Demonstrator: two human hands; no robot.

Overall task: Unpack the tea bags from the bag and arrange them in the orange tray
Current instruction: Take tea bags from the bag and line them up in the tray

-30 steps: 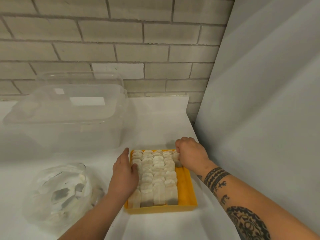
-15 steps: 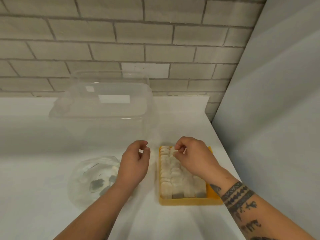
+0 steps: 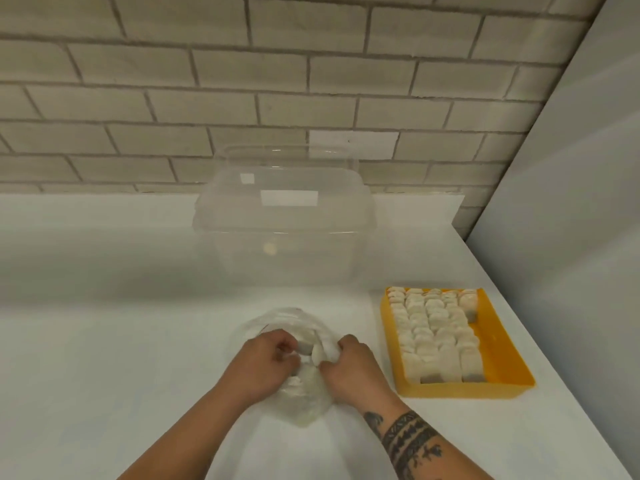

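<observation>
A clear plastic bag [image 3: 304,400] holding tea bags lies on the white counter in front of me. My left hand [image 3: 258,363] grips the bag's left side with curled fingers. My right hand [image 3: 353,363] grips its right side, and a pale tea bag [image 3: 317,353] shows between the two hands. The orange tray [image 3: 498,344] sits to the right near the counter's edge. Rows of white tea bags [image 3: 433,327] fill most of it; its right-hand strip is bare.
A large clear plastic box [image 3: 287,220] with a lid stands behind the bag against the brick wall. A grey panel [image 3: 571,237] rises along the counter's right edge [image 3: 561,372], close to the tray. White counter stretches to the left.
Both hands left the tray and moved left to the plastic bag, which they now grip. The view has swung left, so the tray now sits at the right.
</observation>
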